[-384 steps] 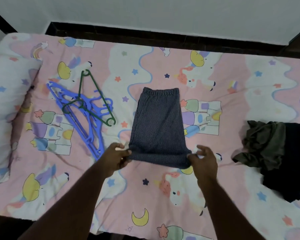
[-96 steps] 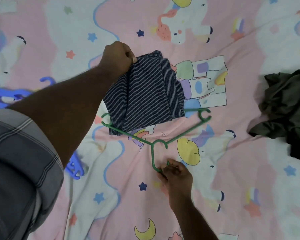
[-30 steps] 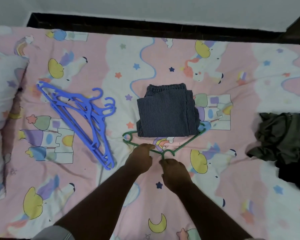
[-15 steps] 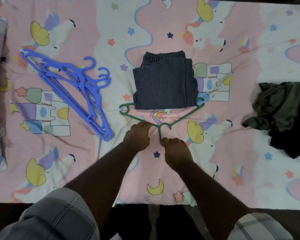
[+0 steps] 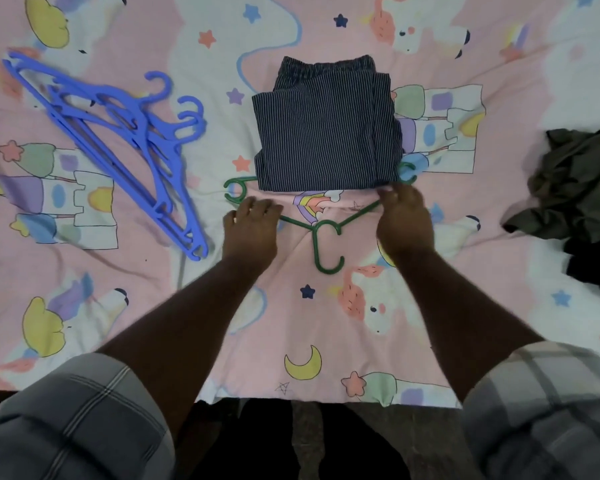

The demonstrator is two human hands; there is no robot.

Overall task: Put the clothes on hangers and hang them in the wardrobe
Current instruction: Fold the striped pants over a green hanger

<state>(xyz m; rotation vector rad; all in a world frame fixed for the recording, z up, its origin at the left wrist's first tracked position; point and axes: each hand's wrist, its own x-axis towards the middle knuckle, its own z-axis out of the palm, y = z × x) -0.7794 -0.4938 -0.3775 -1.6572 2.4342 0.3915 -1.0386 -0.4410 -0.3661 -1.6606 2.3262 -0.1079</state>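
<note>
Here the folded striped shorts (image 5: 326,133) lie on the bed (image 5: 430,306), draped over the bar of a green hanger (image 5: 321,233) whose hook points toward the person. The left hand (image 5: 252,230) rests on the hanger's left arm with fingers (image 5: 253,207) fairly straight, pressing rather than gripping. The right hand (image 5: 404,220) sits at the right arm, fingers bent near the shorts' hem; whether it pinches cloth or plastic cannot be told. The shorts look soft, light and limp, likely to slide off a thin smooth bar if tilted. The hanger seems stiff but springy, so lifting by the neck under the hook, kept level, looks safest. Blue hangers (image 5: 118,140) lie to the left, and more dark clothes (image 5: 579,188) are heaped on the right.
</note>
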